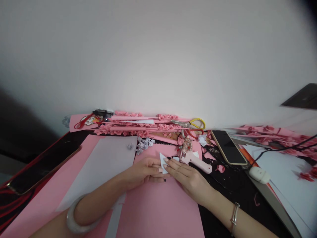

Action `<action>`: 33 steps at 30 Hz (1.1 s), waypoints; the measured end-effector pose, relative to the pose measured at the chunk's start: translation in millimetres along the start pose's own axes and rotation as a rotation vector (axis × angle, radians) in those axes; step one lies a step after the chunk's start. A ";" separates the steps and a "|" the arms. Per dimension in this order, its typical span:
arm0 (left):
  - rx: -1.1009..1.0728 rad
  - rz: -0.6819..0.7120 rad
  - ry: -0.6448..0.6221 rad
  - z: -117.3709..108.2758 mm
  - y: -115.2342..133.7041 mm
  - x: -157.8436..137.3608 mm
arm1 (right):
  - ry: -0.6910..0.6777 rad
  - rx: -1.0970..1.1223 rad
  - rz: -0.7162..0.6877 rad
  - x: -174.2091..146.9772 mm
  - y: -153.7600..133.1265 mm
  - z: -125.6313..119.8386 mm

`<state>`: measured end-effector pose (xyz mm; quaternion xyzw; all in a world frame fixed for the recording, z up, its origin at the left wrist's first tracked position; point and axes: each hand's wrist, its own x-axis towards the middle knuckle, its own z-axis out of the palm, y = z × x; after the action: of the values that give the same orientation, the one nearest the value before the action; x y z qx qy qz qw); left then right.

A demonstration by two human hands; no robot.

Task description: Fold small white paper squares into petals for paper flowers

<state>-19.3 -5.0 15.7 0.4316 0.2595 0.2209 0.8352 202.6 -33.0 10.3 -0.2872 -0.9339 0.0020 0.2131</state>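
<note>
Between my two hands is a small folded piece of white paper [162, 161], with one pointed corner standing up. My left hand [142, 172] pinches it from the left, thumb on top and fingers beneath. The fingers of my right hand [187, 177] press on the paper from the right. Both hands are above a pink sheet [160, 211]. Just beyond my right hand lies a pale pink hot glue gun [196, 161]. A cluster of folded white paper flowers [145, 144] sits past my left hand.
Along the wall lie long pink paper flower stems [131, 127] and yellow-handled scissors [189, 124]. One phone [229, 147] and a white earphone case [259, 175] are at right, with cables. Another phone [44, 167] lies at left. A white sheet [99, 165] covers pink paper.
</note>
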 end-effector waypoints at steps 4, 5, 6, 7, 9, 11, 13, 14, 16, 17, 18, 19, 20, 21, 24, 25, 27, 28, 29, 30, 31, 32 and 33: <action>0.014 0.000 0.000 0.7 0.3 0.1 | 0.000 0.003 0.000 0.6 -0.6 -0.4; 0.019 0.001 0.001 1.1 0.7 0.2 | -0.003 0.014 0.007 0.8 -1.2 -0.6; 0.025 0.005 0.003 1.4 1.1 0.4 | -0.005 0.033 0.016 1.0 -1.9 -0.9; 0.033 0.008 0.007 1.7 1.6 0.6 | -0.004 0.063 0.026 1.1 -2.7 -1.3; 0.066 0.012 0.028 2.3 2.4 1.0 | 0.023 0.154 0.057 1.3 -4.2 -2.6; 0.119 0.013 0.056 2.9 2.9 1.0 | 0.085 0.261 0.107 1.2 -5.0 -4.3; 0.182 0.011 0.073 3.8 2.9 0.5 | 0.184 0.335 0.212 1.2 -4.9 -5.9; 0.213 0.009 0.074 4.5 2.8 0.2 | 0.233 0.359 0.286 1.5 -4.8 -6.5; 0.273 -0.002 0.065 6.1 2.5 -0.8 | 0.290 0.413 0.449 3.2 -5.2 -6.8; 0.298 -0.005 0.056 7.0 2.3 -1.3 | 0.281 0.455 0.521 4.6 -5.9 -6.5; 0.317 -0.005 0.046 8.0 2.0 -1.7 | 0.246 0.509 0.576 6.3 -7.0 -5.9; 0.331 -0.002 0.033 8.8 1.7 -2.0 | 0.190 0.565 0.614 8.3 -8.4 -5.3; 0.340 0.000 0.018 9.5 1.2 -2.3 | 0.118 0.619 0.637 10.3 -9.9 -4.7; 0.346 0.000 0.006 10.1 0.6 -2.5 | 0.056 0.658 0.651 12.3 -11.4 -4.2; 0.359 -0.011 -0.037 10.7 -2.1 -2.8 | -0.105 0.720 0.634 16.6 -14.5 -4.8; 0.362 -0.013 -0.053 10.6 -3.2 -2.8 | -0.146 0.732 0.611 17.2 -14.9 -5.5; 0.363 -0.018 -0.076 10.2 -5.4 -2.7 | -0.206 0.760 0.570 16.9 -14.6 -7.0; 0.361 -0.023 -0.081 10.0 -6.3 -2.6 | -0.231 0.784 0.565 16.2 -14.2 -7.5; 0.360 -0.030 -0.079 9.8 -7.0 -2.4 | -0.251 0.814 0.572 15.2 -13.6 -7.5; 0.360 -0.040 -0.073 9.5 -7.5 -2.2 | -0.265 0.847 0.587 14.2 -13.0 -7.2; 0.359 -0.048 -0.065 9.3 -7.7 -1.9 | -0.272 0.883 0.603 13.2 -12.5 -6.6; 0.360 -0.054 -0.059 9.0 -7.7 -1.8 | -0.273 0.919 0.614 12.4 -12.1 -5.7; 0.361 -0.056 -0.053 8.6 -7.5 -1.7 | -0.265 0.952 0.620 11.8 -11.8 -4.7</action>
<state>-14.1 -15.2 14.1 0.5728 0.2850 0.1359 0.7564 189.4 -37.1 20.8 -0.4171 -0.7212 0.5197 0.1893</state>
